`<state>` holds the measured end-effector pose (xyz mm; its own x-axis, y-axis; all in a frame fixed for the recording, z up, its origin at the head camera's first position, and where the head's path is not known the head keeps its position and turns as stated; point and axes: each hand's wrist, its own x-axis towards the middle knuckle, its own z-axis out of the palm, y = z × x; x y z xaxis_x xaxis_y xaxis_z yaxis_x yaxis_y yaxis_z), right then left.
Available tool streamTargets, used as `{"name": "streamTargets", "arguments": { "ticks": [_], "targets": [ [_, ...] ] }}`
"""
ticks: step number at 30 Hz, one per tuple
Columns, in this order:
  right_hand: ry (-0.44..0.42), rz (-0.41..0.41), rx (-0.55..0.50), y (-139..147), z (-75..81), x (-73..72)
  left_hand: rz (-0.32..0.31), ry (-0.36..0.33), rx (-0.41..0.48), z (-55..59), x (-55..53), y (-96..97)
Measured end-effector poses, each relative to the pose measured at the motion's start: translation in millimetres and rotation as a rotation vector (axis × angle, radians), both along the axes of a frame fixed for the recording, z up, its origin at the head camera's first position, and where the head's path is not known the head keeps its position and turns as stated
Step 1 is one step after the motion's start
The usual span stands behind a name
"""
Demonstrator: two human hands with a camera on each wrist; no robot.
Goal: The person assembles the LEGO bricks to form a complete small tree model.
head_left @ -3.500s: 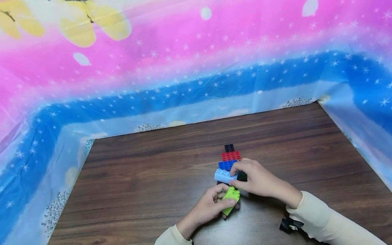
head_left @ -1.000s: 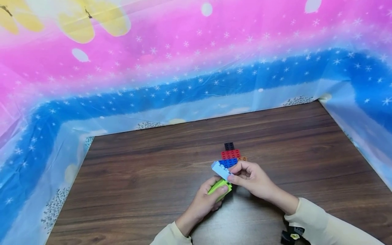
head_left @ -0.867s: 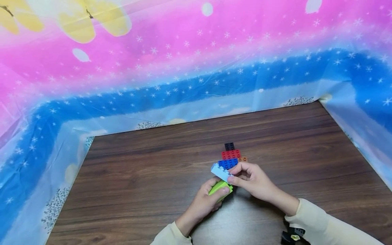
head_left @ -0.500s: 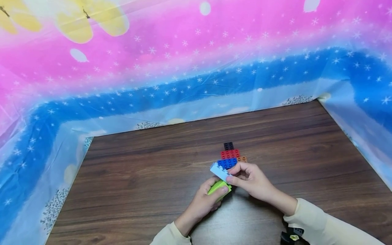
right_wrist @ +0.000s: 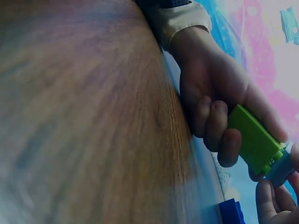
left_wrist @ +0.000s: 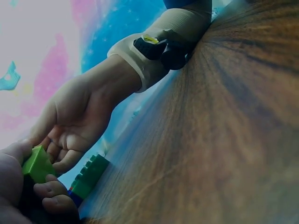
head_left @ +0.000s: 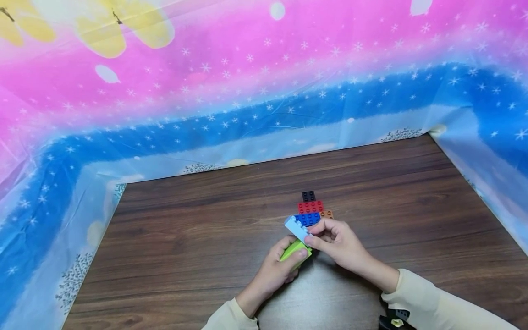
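My left hand (head_left: 276, 266) grips a lime green toy building brick (head_left: 294, 253), thumb on its upper side. Between the thumb and fingers of my right hand (head_left: 344, 245) is a light blue brick (head_left: 298, 229), tilted with its studs facing right. Its near end meets the studded end of the lime brick (right_wrist: 257, 140), as the right wrist view shows. Just beyond the hands, flat bricks lie in a column: blue (head_left: 309, 219), red (head_left: 310, 207) and black (head_left: 308, 196), with an orange brick (head_left: 327, 214) beside the blue. A dark green brick (left_wrist: 91, 175) shows low in the left wrist view.
The bricks lie on a dark wood-grain table (head_left: 198, 229). A printed pink and blue cloth (head_left: 247, 110) hangs along its back and sides. A black device (head_left: 396, 318) sits at the right sleeve's cuff.
Since the oldest frame, the light blue brick has been lifted, tilted and brought against the lime brick, which my left hand has turned. Over the last second both hands barely move.
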<state>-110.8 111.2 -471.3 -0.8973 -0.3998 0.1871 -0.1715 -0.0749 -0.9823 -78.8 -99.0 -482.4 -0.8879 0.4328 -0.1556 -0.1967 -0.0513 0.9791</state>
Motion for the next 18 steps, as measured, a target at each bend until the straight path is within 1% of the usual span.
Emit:
{"name": "streamTargets", "arguments": {
  "ticks": [4,8,14,18],
  "targets": [
    [-0.003,-0.007,0.005,1.2,0.7,0.2,-0.008,0.000,-0.004,1.2,-0.5,0.9],
    [-0.013,-0.008,-0.003,0.7,0.8,0.4,-0.003,-0.008,0.001,1.8,-0.6,1.4],
    [-0.022,0.012,0.003,1.9,3.3,-0.6,-0.005,-0.027,-0.002,2.2,-0.6,0.7],
    [-0.036,0.025,0.011,2.0,3.7,-1.1,-0.004,-0.027,0.002,3.0,0.0,0.0]
  ]
}}
